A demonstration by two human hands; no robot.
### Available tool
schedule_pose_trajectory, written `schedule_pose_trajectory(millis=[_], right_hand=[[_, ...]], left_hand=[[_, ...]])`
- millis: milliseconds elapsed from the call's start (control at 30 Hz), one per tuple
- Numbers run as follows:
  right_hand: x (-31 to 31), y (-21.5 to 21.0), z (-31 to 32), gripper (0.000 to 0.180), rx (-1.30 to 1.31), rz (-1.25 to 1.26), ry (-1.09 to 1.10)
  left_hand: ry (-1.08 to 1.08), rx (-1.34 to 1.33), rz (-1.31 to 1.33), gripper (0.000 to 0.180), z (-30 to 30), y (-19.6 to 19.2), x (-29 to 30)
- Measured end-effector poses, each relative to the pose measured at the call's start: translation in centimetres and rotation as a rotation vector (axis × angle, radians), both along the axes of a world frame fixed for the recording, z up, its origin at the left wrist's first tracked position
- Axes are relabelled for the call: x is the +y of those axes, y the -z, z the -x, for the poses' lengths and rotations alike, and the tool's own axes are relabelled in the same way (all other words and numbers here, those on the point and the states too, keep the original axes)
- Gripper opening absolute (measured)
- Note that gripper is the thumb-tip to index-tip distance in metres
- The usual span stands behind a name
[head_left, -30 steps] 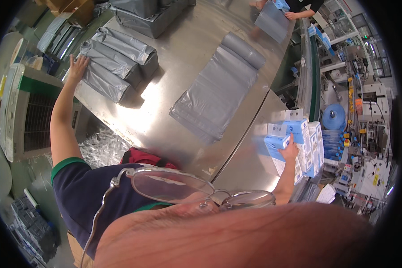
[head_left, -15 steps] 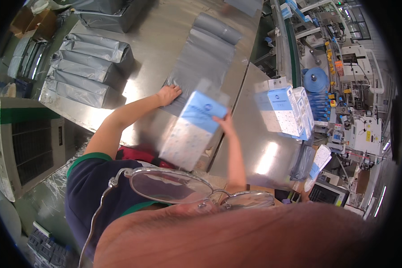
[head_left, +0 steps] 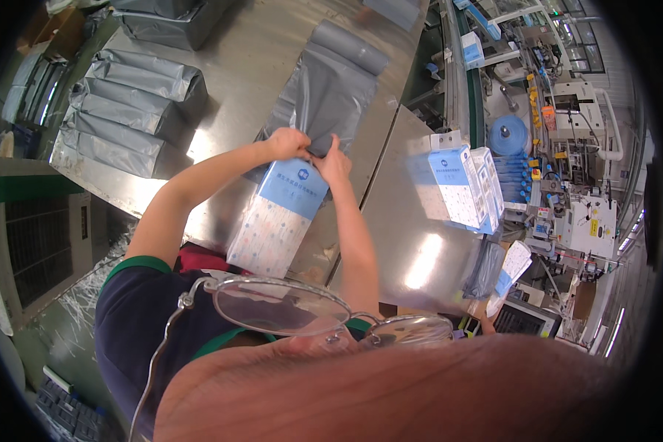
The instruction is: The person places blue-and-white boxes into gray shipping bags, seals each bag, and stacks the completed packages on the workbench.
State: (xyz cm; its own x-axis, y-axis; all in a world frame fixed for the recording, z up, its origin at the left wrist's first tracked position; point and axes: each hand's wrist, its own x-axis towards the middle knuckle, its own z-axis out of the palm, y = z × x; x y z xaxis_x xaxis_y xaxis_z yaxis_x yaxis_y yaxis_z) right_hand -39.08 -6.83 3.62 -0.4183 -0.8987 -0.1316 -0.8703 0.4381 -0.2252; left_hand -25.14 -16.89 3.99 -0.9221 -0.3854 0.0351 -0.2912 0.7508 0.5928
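Note:
A grey plastic bag (head_left: 331, 99) lies flat on the metal table, its far end running to a grey roll. My left hand (head_left: 289, 144) is closed on the bag's near edge, fingers curled. Close against it, my right hand (head_left: 333, 163) pinches the same edge with its thumb raised. Just below both hands lies a blue-and-white pack (head_left: 276, 217) with small coloured spots, its blue end next to the bag's edge. Whether the pack's tip is under the film is hidden by my hands.
Filled grey bags (head_left: 125, 110) stand in a row at the left, more behind them. Several blue-and-white packs (head_left: 464, 184) stand on the right-hand table (head_left: 390, 221). Beyond are a conveyor (head_left: 475, 96) and machinery. At lower right another person's hand (head_left: 488, 323) is near a similar pack (head_left: 512, 269).
My right hand has set the pack down on the table and moved left to the bag. My left hand has gone from pressing flat to gripping the bag's edge, which is now creased.

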Motion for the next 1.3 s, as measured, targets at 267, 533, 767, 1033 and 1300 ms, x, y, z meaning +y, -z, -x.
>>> schedule_pose_trajectory(millis=[267,533,767,1033,1300], right_hand=[[5.2,5.0,-2.5,0.03,-0.271,0.821,0.539],[12.8,5.3,-3.6,0.026,-0.593,-0.081,0.291],[18.8,4.3,-6.0,0.02,-0.737,-0.16,0.093],[18.8,-3.2,-10.8,0.021,-0.454,-0.279,-0.17],[9.2,2.5,-18.6,0.01,-0.901,0.439,-0.145]], left_hand=[[-0.473,0.477,0.219,0.012,-4.2,3.4,3.6],[-0.38,-0.369,-0.156,0.014,-10.5,3.5,8.4],[-0.216,-0.661,-0.331,0.012,-14.9,-0.2,10.8],[-0.453,-0.196,-0.582,0.019,-18.6,3.3,13.0],[-0.451,0.203,-1.079,0.016,-18.6,4.2,13.1]])
